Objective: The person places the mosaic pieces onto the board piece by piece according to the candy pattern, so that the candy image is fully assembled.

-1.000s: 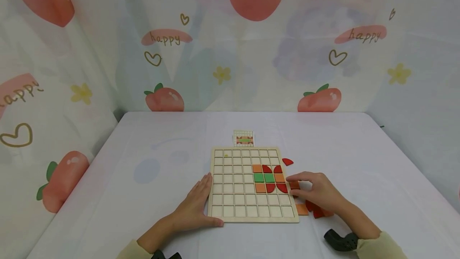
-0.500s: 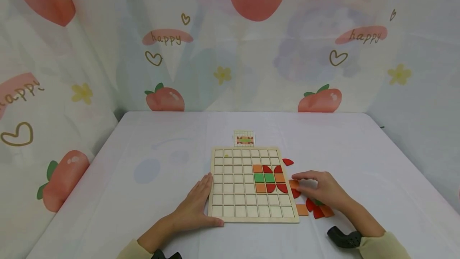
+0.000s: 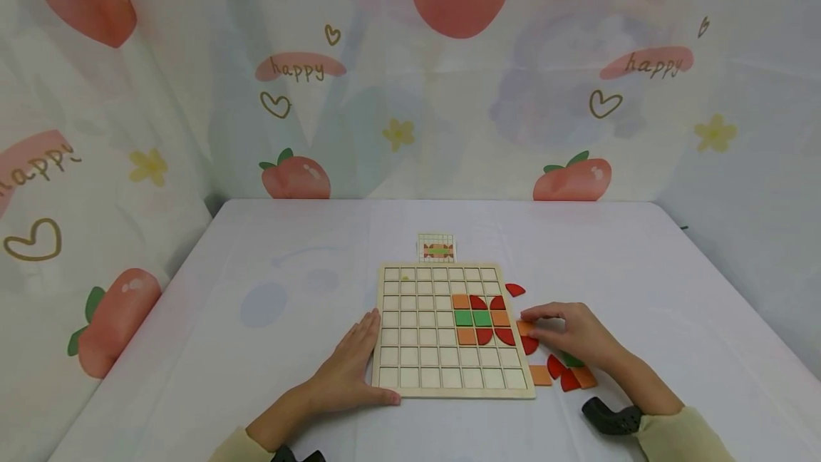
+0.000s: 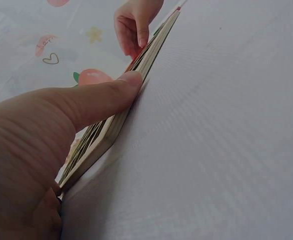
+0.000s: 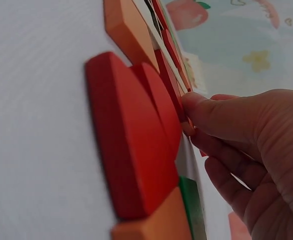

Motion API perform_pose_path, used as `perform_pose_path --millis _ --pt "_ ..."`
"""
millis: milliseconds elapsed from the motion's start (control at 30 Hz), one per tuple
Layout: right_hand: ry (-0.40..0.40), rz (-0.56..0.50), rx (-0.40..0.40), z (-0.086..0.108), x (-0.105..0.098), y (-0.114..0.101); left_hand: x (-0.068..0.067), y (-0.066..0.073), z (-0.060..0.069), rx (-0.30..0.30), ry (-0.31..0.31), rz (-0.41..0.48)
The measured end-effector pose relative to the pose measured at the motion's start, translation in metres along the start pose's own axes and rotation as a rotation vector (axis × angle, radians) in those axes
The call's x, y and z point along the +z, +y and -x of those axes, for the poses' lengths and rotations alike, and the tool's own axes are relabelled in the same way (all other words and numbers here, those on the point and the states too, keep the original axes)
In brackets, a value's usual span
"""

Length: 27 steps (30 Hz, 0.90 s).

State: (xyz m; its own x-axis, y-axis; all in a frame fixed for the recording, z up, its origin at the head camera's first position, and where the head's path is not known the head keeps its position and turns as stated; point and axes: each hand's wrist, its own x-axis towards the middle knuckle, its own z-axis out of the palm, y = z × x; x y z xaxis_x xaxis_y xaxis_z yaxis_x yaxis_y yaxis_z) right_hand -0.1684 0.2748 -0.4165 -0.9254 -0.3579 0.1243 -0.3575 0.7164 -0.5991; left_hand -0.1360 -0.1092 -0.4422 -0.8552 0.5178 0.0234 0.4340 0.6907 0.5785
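Observation:
A wooden grid board lies flat on the table, holding several orange, green and red tiles in its right half. My left hand rests against the board's left side with straight fingers, its thumb on the near edge. Just off the board's right edge, my right hand pinches an orange square tile between thumb and forefinger. Beneath those fingertips sits a red quarter-circle tile. In the right wrist view the pinched tile is mostly hidden by the thumb.
Loose tiles lie right of the board: an orange square, a red quarter-circle, a green tile and others. Another red quarter-circle lies by the upper right corner. A small pattern card is behind the board.
My right hand has shifted slightly right, away from the board's edge, uncovering the orange and red tiles by its fingertips. The left hand stays in place.

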Motion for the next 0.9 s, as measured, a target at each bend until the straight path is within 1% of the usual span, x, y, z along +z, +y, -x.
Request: perform_pose_path --millis 300,533,667,900 --pt "0.006 0.009 0.008 -0.0015 -0.0008 0.0018 -0.0009 0.0009 0.0004 0.008 0.002 0.002" --pt "-0.007 0.030 -0.023 -0.0013 -0.0016 0.0055 -0.0015 0.0017 0.0004 0.002 -0.004 0.002" --pt "-0.015 0.041 -0.027 -0.0020 -0.0014 0.0068 -0.0016 0.0018 0.0004 0.001 -0.003 0.004" --pt "-0.003 0.042 -0.046 -0.0022 -0.0005 0.0079 -0.0017 0.0017 0.0006 0.013 0.000 0.015"
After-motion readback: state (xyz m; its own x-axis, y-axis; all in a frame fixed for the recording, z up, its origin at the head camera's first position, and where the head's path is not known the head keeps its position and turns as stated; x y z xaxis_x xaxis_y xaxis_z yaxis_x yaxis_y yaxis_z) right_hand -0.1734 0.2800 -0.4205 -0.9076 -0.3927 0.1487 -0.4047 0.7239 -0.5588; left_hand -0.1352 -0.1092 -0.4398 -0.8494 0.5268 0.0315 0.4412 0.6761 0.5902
